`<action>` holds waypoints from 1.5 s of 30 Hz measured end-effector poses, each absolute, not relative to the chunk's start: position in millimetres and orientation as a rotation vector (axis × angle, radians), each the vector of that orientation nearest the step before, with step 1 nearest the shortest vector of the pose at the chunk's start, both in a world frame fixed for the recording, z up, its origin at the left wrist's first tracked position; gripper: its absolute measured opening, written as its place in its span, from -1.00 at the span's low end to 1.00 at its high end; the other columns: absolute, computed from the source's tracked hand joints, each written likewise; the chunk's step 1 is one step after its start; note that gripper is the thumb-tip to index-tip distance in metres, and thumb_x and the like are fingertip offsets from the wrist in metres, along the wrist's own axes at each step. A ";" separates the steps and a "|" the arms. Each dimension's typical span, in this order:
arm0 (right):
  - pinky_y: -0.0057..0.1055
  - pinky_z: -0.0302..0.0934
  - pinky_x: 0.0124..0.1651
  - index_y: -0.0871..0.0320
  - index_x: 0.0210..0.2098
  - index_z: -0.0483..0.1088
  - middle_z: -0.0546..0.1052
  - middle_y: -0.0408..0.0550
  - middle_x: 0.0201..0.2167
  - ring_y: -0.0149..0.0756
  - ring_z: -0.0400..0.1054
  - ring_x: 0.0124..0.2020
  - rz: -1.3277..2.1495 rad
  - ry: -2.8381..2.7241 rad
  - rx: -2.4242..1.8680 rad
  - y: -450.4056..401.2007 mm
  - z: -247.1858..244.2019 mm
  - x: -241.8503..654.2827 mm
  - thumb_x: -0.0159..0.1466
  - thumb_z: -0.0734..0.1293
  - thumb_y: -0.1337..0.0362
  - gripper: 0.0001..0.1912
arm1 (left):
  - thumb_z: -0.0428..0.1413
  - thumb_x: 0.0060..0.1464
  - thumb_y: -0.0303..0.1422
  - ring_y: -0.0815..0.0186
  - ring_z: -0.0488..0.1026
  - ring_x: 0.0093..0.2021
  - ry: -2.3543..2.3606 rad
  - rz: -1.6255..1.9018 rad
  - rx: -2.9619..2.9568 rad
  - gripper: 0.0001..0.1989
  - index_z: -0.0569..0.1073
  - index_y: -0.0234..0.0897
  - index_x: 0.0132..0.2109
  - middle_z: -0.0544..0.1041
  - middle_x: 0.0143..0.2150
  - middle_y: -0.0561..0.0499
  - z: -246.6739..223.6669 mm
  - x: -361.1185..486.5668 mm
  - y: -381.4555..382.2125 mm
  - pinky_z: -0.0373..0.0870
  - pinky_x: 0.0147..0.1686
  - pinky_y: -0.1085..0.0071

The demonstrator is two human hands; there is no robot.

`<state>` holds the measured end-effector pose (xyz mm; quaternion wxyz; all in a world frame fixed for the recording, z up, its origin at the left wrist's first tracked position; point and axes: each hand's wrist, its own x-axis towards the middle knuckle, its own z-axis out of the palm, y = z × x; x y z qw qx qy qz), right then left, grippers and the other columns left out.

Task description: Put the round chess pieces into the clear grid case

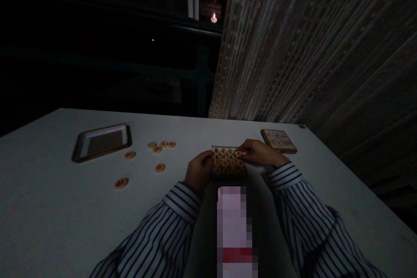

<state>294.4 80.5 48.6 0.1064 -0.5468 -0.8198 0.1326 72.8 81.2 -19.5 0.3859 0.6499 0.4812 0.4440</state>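
A small box (228,177) packed with rows of round Chinese chess pieces (223,156) sits close to me on the white table. My left hand (198,169) is closed along the box's left edge; its fingertips are partly hidden. At the upper right corner of the box, my right hand (256,153) pinches a Chinese chess piece (239,153) with red marking, level with the top row. Black characters mark most pieces in the upper rows, and red ones show lower down in shadow.
Several loose chess pieces (159,167) lie left of the box on the white table (65,208). Behind them is a shallow rectangular lid or tray (78,156). A flat printed box (279,140) is at the right. A string curtain (260,52) hangs past the far edge.
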 end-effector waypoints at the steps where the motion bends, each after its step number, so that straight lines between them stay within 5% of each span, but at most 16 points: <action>1: -0.46 0.12 -0.31 0.15 -0.24 0.44 0.44 -0.04 -0.36 -0.34 0.28 -0.35 0.397 -2.416 -1.609 80.7 48.3 294.8 0.09 0.26 0.21 -0.73 | 0.00 -0.03 -0.30 0.28 0.44 -0.18 1.239 1.132 1.662 -0.74 0.45 -0.27 -0.19 0.51 -0.18 -0.02 -19.4 72.6 81.3 0.37 -0.15 0.34; 45: -0.41 0.16 -0.18 0.13 -0.14 0.40 0.45 -0.01 -0.28 -0.30 0.31 -0.26 0.433 -2.508 -1.509 83.1 43.6 302.0 0.17 0.18 0.18 -0.67 | -0.01 -0.03 -0.32 0.30 0.43 -0.19 1.225 1.149 1.705 -0.75 0.46 -0.27 -0.20 0.52 -0.20 -0.01 -20.2 72.4 81.2 0.35 -0.14 0.34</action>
